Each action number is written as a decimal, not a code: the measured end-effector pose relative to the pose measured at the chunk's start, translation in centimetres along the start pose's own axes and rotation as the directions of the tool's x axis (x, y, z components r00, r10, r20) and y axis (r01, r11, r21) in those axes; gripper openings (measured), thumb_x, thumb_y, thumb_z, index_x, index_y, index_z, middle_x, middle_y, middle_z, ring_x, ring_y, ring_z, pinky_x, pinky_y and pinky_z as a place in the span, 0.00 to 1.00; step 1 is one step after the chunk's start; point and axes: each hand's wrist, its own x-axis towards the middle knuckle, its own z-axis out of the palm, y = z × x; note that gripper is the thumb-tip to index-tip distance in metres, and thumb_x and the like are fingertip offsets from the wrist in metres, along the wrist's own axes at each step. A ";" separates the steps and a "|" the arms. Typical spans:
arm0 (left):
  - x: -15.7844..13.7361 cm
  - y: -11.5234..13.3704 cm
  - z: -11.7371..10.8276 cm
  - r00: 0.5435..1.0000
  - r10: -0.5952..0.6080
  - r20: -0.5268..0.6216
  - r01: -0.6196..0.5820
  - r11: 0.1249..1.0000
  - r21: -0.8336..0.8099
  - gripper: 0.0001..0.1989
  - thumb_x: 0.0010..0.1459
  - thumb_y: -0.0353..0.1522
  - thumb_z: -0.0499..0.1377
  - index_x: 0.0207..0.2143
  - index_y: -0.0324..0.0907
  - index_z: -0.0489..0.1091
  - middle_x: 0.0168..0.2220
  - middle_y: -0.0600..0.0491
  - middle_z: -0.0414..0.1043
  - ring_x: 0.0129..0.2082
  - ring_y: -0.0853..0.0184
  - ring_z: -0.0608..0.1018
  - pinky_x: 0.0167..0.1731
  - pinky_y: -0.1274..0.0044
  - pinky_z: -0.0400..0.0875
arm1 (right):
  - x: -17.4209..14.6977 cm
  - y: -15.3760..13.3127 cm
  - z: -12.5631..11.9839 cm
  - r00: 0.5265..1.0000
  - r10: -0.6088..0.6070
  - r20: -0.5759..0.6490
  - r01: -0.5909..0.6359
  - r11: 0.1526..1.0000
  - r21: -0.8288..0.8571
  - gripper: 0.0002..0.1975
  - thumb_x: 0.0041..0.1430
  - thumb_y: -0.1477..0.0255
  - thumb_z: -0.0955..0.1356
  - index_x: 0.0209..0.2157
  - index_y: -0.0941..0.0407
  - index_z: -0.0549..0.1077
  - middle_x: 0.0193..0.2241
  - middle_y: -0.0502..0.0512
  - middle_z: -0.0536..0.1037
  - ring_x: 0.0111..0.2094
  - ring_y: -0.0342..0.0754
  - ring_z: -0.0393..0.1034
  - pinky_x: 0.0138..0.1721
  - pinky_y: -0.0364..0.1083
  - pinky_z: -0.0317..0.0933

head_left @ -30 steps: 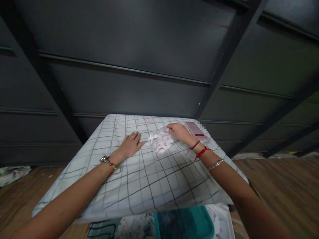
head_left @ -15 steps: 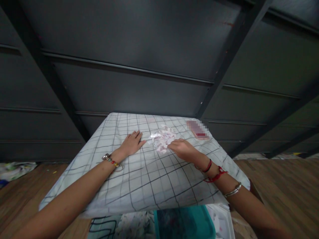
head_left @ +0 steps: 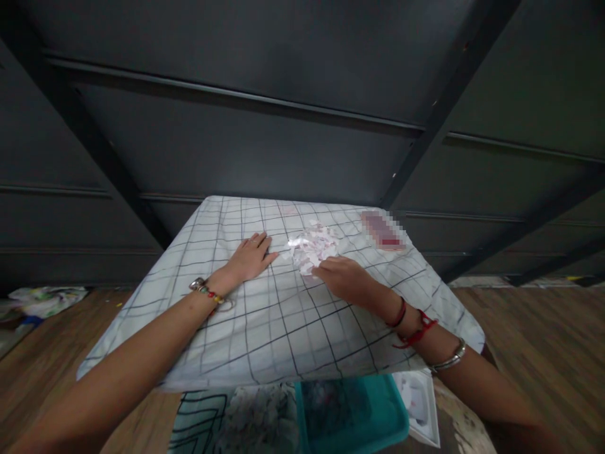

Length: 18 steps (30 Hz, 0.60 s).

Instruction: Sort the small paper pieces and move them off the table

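Two containers, a teal tub (head_left: 378,416) and a white box (head_left: 432,413), are sitting side by side below the near edge of the table, probably to be staying within easy reach without taking up the top. Beside the tub, to its left, a heap of pale bits (head_left: 259,416) is lying next to a green cloth (head_left: 196,419) with black lines. Above them, a checked tablecloth (head_left: 265,340) is covering the table and hanging over its front, seemingly giving the paper a smooth bed. The right hand (head_left: 343,279) is curling its fingers narrowly against the near right side of the paper scraps (head_left: 316,243); whether it is pinching a piece, I cannot tell. The left hand (head_left: 250,257) is lying flat and wide on the cloth, gripping nothing, its thumb pointing toward the scraps just beside it, perhaps bracing the arm or steadying the fabric. Between the hands, the scraps are resting in a loose pile near the middle of the table, where both hands are reaching comfortably. Beyond the right hand, a pinkish phone (head_left: 378,233), partly blurred out, is lying near the far right corner, likely keeping out of the way. Farthest off, a dark panelled wall (head_left: 265,145) is standing behind the table.
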 end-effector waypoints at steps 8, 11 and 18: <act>-0.4 0.3 -0.4 1.000 0.020 0.012 -0.021 0.999 0.034 0.30 0.62 0.47 0.39 0.57 0.34 0.54 0.60 0.40 0.50 0.59 0.54 0.54 0.55 0.65 0.50 | -0.3 -0.1 -0.5 0.997 0.082 0.002 -0.082 0.996 0.025 0.11 0.59 0.79 0.57 0.36 0.58 0.69 0.30 0.55 0.71 0.32 0.46 0.62 0.33 0.45 0.52; -0.8 0.5 -0.7 0.999 0.037 0.001 -0.037 0.999 0.026 0.32 0.61 0.48 0.39 0.57 0.34 0.52 0.60 0.40 0.50 0.59 0.54 0.54 0.55 0.65 0.51 | -0.4 -0.6 -0.1 1.000 0.022 0.007 -0.022 0.998 0.062 0.10 0.59 0.79 0.58 0.37 0.59 0.69 0.31 0.55 0.72 0.33 0.46 0.63 0.34 0.45 0.53; -1.6 2.9 -2.9 0.985 0.165 -0.047 -0.166 0.985 -0.038 0.34 0.60 0.50 0.39 0.60 0.34 0.46 0.62 0.42 0.43 0.62 0.56 0.46 0.57 0.66 0.44 | -2.6 0.2 -0.4 0.990 0.140 0.021 -0.141 0.989 0.052 0.10 0.56 0.81 0.59 0.36 0.60 0.69 0.28 0.54 0.72 0.31 0.45 0.64 0.31 0.43 0.54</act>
